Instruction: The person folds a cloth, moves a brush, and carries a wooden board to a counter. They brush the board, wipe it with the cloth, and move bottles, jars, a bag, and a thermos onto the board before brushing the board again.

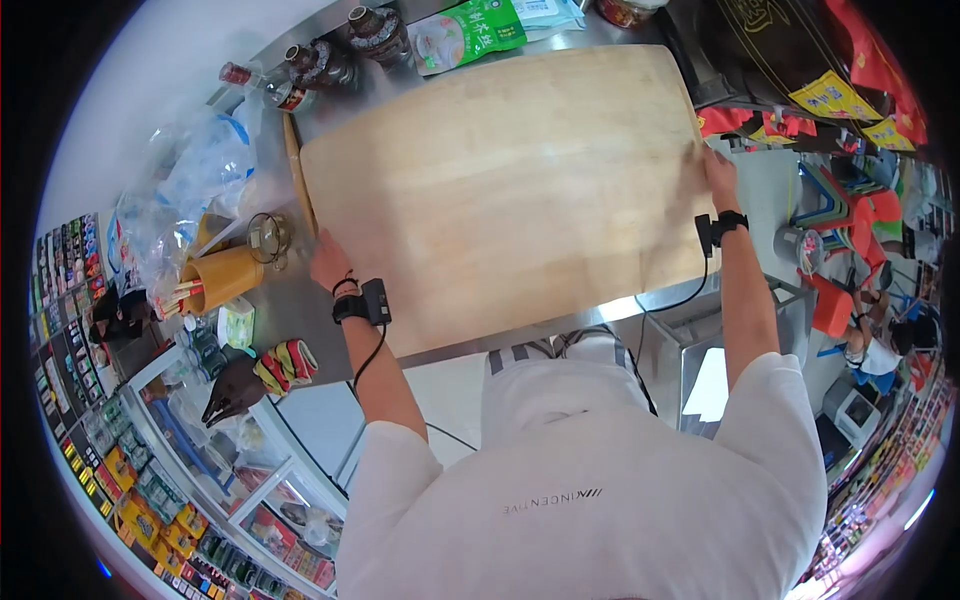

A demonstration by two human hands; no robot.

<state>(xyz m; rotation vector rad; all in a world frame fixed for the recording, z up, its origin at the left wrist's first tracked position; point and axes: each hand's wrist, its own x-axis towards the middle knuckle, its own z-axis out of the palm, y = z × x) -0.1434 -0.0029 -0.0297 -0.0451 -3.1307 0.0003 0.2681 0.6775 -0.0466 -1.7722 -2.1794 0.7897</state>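
Note:
A large pale wooden board (500, 190) lies across a metal counter in front of my body. Its left edge is gripped low down by my left hand (328, 262), close to the lower end of a thin wooden rolling pin (298, 175). My right hand (718, 178) grips the right edge, higher up. The fingers of both hands are partly hidden at the board's edges. Each wrist wears a black strap with a small cabled device.
Dark bottles (378, 35) and a green packet (470, 35) stand or lie behind the board. At left are plastic bags (205, 165), a glass jar (268, 237), a tan chopstick holder (222, 280) and a colourful cloth (287, 367). Another person (880, 345) is far right, near red stools (832, 305).

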